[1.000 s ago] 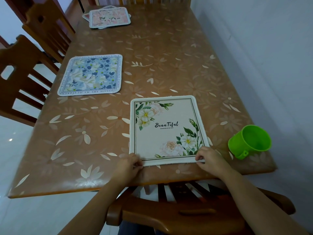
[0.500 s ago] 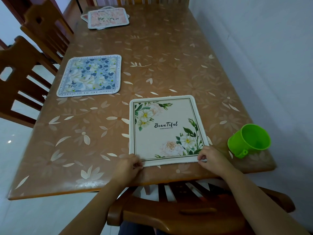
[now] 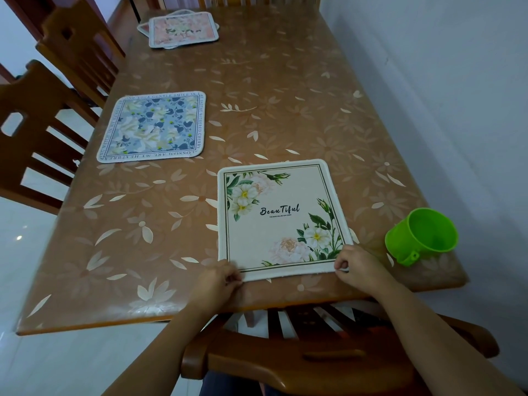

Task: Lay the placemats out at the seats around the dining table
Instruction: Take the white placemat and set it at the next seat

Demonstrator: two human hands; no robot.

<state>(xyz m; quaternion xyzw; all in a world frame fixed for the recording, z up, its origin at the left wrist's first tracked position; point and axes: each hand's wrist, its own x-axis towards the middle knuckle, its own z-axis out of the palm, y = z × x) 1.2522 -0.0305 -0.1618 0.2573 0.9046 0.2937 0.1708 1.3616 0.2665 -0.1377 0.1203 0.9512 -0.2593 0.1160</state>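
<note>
The white mat lay flat at the table's near end. The left hand and right hand each pinched a near corner; its far edge pointed straight away, both hands equally close.

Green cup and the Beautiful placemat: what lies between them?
Nothing: head view shows only bare floral table cover between green cup and Beautiful placemat.

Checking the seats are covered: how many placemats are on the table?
3 at least: cream placemat held at near edge, blue placemat left side, pink placemat far end, topping a stack hiding more.
</note>
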